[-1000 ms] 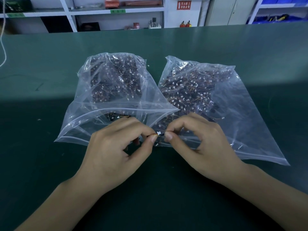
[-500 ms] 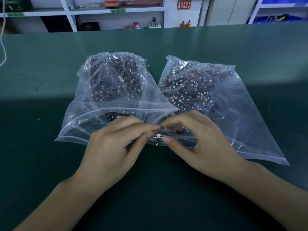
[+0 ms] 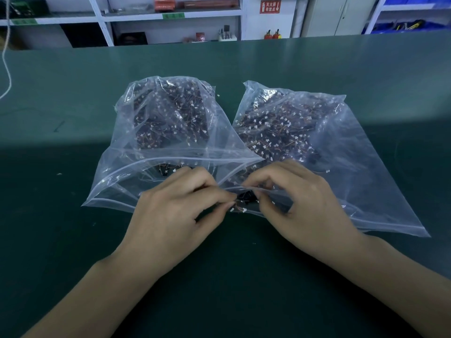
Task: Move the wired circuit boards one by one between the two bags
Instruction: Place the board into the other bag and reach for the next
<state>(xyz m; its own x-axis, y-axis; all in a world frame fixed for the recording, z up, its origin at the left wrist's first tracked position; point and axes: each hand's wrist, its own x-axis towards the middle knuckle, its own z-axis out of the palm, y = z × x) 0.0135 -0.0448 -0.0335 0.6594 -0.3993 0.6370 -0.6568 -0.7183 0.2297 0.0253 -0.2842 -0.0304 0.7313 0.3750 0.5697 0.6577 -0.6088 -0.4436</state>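
Observation:
Two clear zip bags lie side by side on the green table, both full of small dark wired circuit boards with white connectors. The left bag (image 3: 136, 172) has its mouth toward me, and so does the right bag (image 3: 366, 181). My left hand (image 3: 175, 215) and my right hand (image 3: 300, 206) meet at the mouth of the right bag. Between their fingertips sits one wired circuit board (image 3: 244, 202), dark with thin wires and a white plug. My left thumb and forefinger pinch its wire end. My right fingers curl round its other side, partly under the bag's lip.
The green table (image 3: 73, 240) stretches wide around the bags. A white cord (image 3: 7, 69) hangs at the far left. Behind the table stand white shelves (image 3: 170, 15) with boxes and a grey cabinet (image 3: 329, 15).
Both hands slid slightly forward to the right bag's opening. The board they pinch between them now sits at the bag's lip instead of out over the table.

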